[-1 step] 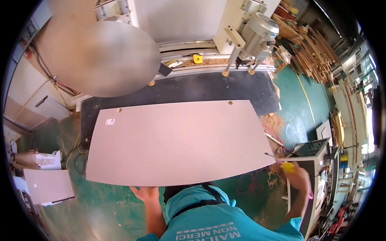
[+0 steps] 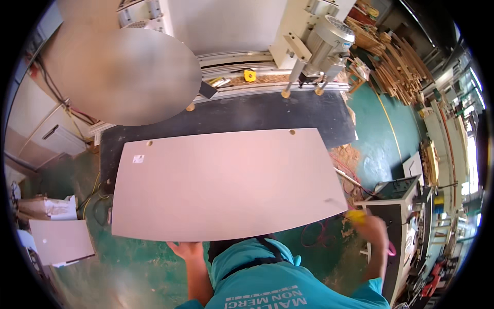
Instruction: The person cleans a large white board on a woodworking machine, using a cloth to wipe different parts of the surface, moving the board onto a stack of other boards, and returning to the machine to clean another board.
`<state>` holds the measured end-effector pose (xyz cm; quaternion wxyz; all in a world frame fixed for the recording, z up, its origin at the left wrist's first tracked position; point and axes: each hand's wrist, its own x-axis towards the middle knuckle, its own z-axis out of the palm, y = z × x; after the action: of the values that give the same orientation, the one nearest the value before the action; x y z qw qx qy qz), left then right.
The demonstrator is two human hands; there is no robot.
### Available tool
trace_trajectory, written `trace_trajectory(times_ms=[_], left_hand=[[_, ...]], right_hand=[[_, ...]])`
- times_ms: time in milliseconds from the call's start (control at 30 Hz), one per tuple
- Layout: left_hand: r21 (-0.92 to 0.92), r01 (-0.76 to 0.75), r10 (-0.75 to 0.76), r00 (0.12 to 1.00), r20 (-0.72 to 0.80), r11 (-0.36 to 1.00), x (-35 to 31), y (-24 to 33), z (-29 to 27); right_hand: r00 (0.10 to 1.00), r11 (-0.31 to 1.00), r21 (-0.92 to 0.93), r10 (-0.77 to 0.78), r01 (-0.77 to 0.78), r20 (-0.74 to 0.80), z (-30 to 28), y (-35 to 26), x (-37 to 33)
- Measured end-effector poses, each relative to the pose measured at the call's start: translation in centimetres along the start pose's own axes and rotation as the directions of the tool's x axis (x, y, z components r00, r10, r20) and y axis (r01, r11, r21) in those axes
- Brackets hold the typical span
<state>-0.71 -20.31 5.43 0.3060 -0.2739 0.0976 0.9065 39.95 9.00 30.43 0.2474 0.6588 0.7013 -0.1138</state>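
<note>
A wide, pale pinkish-grey panel [image 2: 226,185] with a curved near edge lies over the black machine table [image 2: 247,110] and juts out toward me. It has two round holes by its far edge and a small white label [image 2: 138,159]. My left hand [image 2: 189,251] holds the panel's near edge from below, thumb out to the side, other fingers hidden underneath. Off the panel's near right corner, my right hand [image 2: 374,230] is closed round a yellow air blow gun [image 2: 356,216]. Its thin nozzle is smeared by motion over the panel. A pink hose [image 2: 392,249] shows behind that wrist.
A large round disc [image 2: 134,77] hangs over the table's far left. A grey motor [image 2: 332,38] stands at the back right, and a yellow tape measure [image 2: 250,76] rests on the rail. A white-framed cabinet [image 2: 393,206] is at my right; smaller panels [image 2: 62,239] lie at left.
My right hand has moved slightly left and down with the blow gun, whose nozzle has swung. The panel's near edge seems to have dipped a little; my left hand stays at it.
</note>
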Motion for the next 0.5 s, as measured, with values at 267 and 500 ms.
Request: trace_trajectory(times_ms=[267, 500], left_hand=[[0.204, -0.15, 0.209, 0.928, -0.308, 0.967, 2.5, -2.5, -5.1], [0.373, -0.214, 0.377, 0.81, -0.449, 0.903, 7.3, -2.0, -10.7]], right_hand=[[0.912, 0.945, 0.275, -0.261, 0.175, 0.316, 7.5, -3.7, 8.3], [0.785, 0.996, 0.08, 0.029, 0.026, -0.619, 4.6, 14.1, 38.0]])
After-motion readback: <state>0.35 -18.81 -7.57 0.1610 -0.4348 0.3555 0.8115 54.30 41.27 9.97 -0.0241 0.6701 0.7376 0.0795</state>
